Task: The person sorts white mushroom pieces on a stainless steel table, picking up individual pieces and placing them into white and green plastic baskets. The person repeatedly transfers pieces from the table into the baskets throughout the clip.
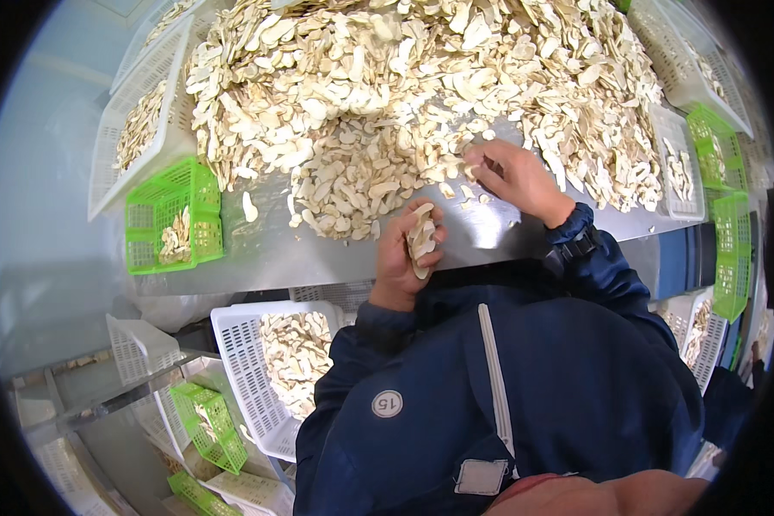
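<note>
My left hand (pixel 407 248) holds a small stack of pale dried slices (pixel 422 240), which look like mushroom, over the table's near edge. Farther right, my right hand (pixel 519 177) has its thumb and fingertips at a slice by the edge of the loose slices; whether it grips that slice is hard to tell. Between and beyond the hands, a low pile of smaller slices (pixel 355 180) lies on the metal table (pixel 258 258). A much larger heap of slices (pixel 361 71) rises behind it. A few fragments (pixel 467 193) lie close to the right fingertips.
A green plastic basket (pixel 206 238) and a white perforated basket (pixel 174 129), both with slices, stand at the left. At the right are a clear tray (pixel 696 187) and green baskets (pixel 730 258). Below the table edge, a white basket (pixel 238 342) holds slices. Part of another person's dark sleeve (pixel 725 403) shows at lower right.
</note>
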Motion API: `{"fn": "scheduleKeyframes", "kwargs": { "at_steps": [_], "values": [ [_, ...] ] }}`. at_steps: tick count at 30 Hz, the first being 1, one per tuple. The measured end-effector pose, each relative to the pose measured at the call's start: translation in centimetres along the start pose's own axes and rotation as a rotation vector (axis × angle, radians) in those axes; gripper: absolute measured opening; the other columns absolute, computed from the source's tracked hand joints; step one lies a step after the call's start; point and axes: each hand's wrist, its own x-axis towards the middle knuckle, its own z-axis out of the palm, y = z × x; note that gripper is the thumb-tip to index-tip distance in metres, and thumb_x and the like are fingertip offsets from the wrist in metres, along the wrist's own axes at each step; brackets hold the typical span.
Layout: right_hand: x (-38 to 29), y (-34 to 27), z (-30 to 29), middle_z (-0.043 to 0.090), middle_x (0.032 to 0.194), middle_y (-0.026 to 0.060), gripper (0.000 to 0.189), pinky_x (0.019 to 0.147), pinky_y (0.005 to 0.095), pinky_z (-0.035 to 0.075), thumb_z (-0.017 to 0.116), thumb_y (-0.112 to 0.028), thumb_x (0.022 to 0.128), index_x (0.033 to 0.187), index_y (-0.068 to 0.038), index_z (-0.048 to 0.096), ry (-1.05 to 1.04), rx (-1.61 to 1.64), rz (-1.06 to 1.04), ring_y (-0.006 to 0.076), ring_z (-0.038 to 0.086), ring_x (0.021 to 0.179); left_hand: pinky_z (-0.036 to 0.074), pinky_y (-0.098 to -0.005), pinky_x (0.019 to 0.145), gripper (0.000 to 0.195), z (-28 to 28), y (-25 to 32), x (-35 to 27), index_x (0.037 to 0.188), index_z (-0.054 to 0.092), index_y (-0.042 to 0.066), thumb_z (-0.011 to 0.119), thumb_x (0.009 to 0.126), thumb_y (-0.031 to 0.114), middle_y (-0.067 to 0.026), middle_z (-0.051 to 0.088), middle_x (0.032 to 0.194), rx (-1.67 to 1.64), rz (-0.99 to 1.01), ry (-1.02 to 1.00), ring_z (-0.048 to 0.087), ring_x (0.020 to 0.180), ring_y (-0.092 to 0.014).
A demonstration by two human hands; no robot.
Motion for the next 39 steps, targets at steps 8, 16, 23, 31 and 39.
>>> {"fn": "scheduleKeyframes", "kwargs": {
  "at_steps": [8,16,23,31,39],
  "values": [
    [0.2,0.4,0.1,0.075,0.1,0.0093,0.024,0.081,0.0399,0.057,0.073,-0.022,0.094,0.113,-0.006,0.075,0.121,-0.075,0.008,0.0338,0.071,0.093,0.044,-0.0228,0.043,0.019,-0.5,-0.5,0.4,0.119,0.06,0.005,0.055,0.107,0.02,-0.0131,0.063,0.114,-0.047,-0.017,-0.033,0.055,0.083,-0.02],
    [2.3,-1.4,2.2,0.073,0.103,0.0122,0.015,0.084,0.045,0.055,0.069,-0.016,0.097,0.107,-0.007,0.073,0.204,-0.375,-0.171,0.0364,0.067,0.095,0.048,-0.0229,0.045,0.022,-0.2,-0.5,-0.4,0.117,0.059,0.007,0.06,0.108,0.027,-0.0093,0.065,0.111,0.045,0.033,0.027,0.065,0.083,-0.018],
    [0.8,-2.7,-0.4,0.074,0.114,0.0165,0.021,0.087,0.0377,0.056,0.062,-0.015,0.106,0.122,-0.008,0.073,-0.158,0.403,0.075,0.0358,0.071,0.099,0.051,-0.0236,0.047,0.037,1.3,-0.8,0.4,0.127,0.06,0.009,0.052,0.111,0.041,-0.0089,0.066,0.111,0.058,0.007,0.099,0.071,0.091,-0.021],
    [2.0,2.0,0.2,0.069,0.117,0.0111,0.03,0.09,0.042,0.055,0.071,-0.007,0.091,0.12,-0.015,0.072,0.018,-0.37,-0.216,0.0338,0.064,0.11,0.047,-0.0229,0.044,0.03,0.2,-0.7,0.3,0.113,0.06,0.008,0.057,0.109,0.037,-0.0095,0.064,0.112,-0.006,-0.011,0.089,0.066,0.084,-0.021],
    [0.5,1.2,0.0,0.072,0.091,0.0109,0.018,0.074,0.0382,0.054,0.072,-0.016,0.098,0.113,-0.007,0.071,0.042,-0.289,-0.071,0.0292,0.069,0.081,0.046,-0.0231,0.044,0.027,-0.2,-0.6,0.2,0.11,0.059,0.007,0.057,0.108,0.034,-0.0101,0.062,0.11,-0.046,-0.006,0.052,0.06,0.082,-0.02]
  ]
}}
